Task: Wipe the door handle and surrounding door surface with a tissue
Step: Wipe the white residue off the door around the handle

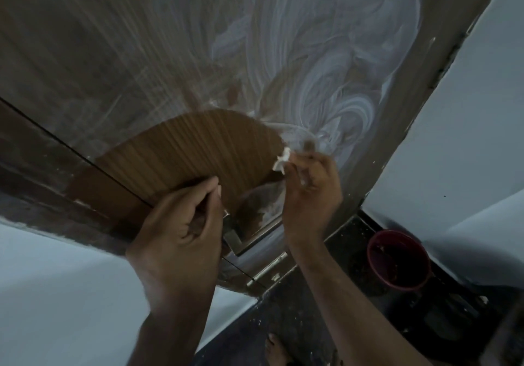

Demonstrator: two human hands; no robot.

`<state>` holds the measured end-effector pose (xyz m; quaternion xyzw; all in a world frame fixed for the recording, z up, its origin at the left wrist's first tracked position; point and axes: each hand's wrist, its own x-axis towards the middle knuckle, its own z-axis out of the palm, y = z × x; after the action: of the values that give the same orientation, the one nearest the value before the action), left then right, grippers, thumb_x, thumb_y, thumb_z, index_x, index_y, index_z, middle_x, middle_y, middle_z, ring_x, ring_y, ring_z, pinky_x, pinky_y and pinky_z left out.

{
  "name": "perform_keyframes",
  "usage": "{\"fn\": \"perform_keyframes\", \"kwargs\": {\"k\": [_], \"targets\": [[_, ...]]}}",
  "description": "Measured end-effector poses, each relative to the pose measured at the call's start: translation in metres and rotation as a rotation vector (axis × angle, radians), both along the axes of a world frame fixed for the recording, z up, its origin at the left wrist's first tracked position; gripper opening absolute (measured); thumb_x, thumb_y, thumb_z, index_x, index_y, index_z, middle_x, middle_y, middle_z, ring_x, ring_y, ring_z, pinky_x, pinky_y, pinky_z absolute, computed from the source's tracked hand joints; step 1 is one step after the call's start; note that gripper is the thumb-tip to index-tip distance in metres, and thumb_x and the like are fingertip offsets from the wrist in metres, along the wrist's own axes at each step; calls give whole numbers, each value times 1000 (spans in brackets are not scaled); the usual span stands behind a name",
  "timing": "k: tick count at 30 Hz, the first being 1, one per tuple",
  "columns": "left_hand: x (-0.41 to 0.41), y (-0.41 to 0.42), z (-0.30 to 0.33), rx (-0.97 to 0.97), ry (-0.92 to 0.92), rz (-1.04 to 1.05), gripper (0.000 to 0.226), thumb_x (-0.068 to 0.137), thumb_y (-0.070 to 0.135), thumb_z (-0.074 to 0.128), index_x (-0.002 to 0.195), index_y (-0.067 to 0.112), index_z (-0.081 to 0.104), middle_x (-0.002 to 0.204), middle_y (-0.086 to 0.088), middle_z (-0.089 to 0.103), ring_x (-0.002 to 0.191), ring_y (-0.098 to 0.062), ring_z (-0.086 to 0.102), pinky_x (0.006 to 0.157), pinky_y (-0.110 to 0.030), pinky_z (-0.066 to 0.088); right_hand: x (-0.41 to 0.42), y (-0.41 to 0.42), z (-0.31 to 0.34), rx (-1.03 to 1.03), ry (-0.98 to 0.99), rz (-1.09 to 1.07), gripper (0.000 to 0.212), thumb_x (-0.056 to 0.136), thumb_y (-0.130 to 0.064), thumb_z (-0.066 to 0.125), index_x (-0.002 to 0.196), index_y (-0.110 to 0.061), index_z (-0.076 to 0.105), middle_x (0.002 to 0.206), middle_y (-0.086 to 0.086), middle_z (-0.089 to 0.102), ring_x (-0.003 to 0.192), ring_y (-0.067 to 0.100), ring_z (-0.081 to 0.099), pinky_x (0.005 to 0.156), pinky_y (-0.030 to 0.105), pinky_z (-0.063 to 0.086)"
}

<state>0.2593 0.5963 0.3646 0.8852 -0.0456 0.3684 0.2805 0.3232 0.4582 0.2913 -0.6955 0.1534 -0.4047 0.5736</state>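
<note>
- The right hand (310, 192) pinched a small crumpled tissue (282, 161) between its fingertips, held against the door (141, 53) at the edge of a cleaned, fan-shaped brown patch (192, 147).
- The left hand (181, 224) hung just in front of the door with its fingers curled; it seemed to hold nothing, though its palm side was partly hidden.
- The two hands were near each other but apart, with the metal door handle (235, 238) showing between and below them.
- The tissue looked light, soft and easily torn, probably damp with the white residue; it would be best gripped bunched, not by a loose corner.
- White swirls (326, 96) covered the door surface above and to the right of the tissue, so much wiping seemed left.
- The handle's long axis appeared to run diagonally, lower-left to upper-right in the view; most of it was hidden by the hands.
- A red bucket (398, 260) stood on the dark floor (297, 323) to the right.
</note>
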Motion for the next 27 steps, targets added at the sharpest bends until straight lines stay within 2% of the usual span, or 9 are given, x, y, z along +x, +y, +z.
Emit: {"fn": "perform_keyframes", "kwargs": {"k": [2, 4, 8, 10, 12, 15, 17, 23, 27], "targets": [[-1, 1, -8, 19, -34, 3, 15, 97, 21, 73, 106, 12, 81, 98, 11, 68, 81, -2, 65, 82, -1, 44, -3, 2, -13, 186, 168, -8, 17, 80, -1, 77, 90, -14, 71, 100, -4, 66, 89, 4, 64, 75, 18, 55], [-1, 1, -9, 34, -49, -11, 16, 98, 22, 72, 106, 10, 80, 99, 9, 70, 83, -3, 66, 83, -1, 45, -8, 9, -19, 187, 245, -2, 13, 83, -3, 74, 91, -13, 72, 101, -6, 64, 91, 1, 63, 76, 15, 55], [-2, 1, -13, -4, -3, 16, 21, 100, 25, 69, 107, 10, 80, 101, 3, 73, 81, -8, 68, 83, -2, 44, -34, 45, 1, -43, 150, 165, 16, 85, 1, 70, 97, -10, 70, 106, -2, 61, 96, -6, 54, 80, 3, 44], [-2, -1, -15, 0, 15, 24, 21, 101, 26, 68, 107, 10, 80, 102, 3, 74, 82, -9, 68, 83, -1, 42, -48, 58, 0, -157, 69, 305, 24, 81, 9, 68, 99, -5, 71, 106, 7, 62, 97, 2, 56, 85, 9, 44], [-3, -1, -16, 5, 23, 19, 20, 100, 25, 68, 107, 11, 80, 101, 1, 76, 82, -9, 68, 83, -1, 43, -48, 53, -7, -180, 59, 364, 26, 80, 11, 68, 99, -7, 72, 105, 5, 63, 96, 9, 59, 85, 17, 50], [-3, -1, -15, -1, 6, 32, 19, 99, 24, 70, 105, 9, 80, 99, -2, 78, 80, -8, 68, 83, 0, 42, -29, 25, -18, -58, 251, 257, 19, 88, -3, 70, 98, -20, 70, 102, -17, 58, 90, -5, 59, 77, 18, 56], [-3, -1, -16, -8, 7, 19, 19, 98, 22, 71, 105, 8, 80, 99, -4, 78, 81, -7, 67, 83, 1, 42, -20, 12, -21, 6, 348, 198, 15, 88, -8, 72, 95, -21, 71, 100, -13, 61, 87, -2, 61, 76, 23, 56], [-4, -3, -20, 14, -1, 1, 17, 97, 20, 72, 106, 7, 80, 97, 4, 72, 79, 1, 61, 81, 2, 41, -34, 32, -11, -237, 241, 252, 7, 84, -5, 75, 89, -11, 73, 94, -5, 64, 73, -3, 58, 67, 0, 47], [-7, -3, -21, 21, 0, -3, 14, 95, 16, 75, 105, 8, 80, 99, 7, 69, 80, 0, 63, 80, 2, 42, -18, -1, -24, -31, 403, 250, 8, 85, -3, 73, 83, -11, 74, 91, -4, 64, 75, -10, 61, 63, -1, 44]]}}
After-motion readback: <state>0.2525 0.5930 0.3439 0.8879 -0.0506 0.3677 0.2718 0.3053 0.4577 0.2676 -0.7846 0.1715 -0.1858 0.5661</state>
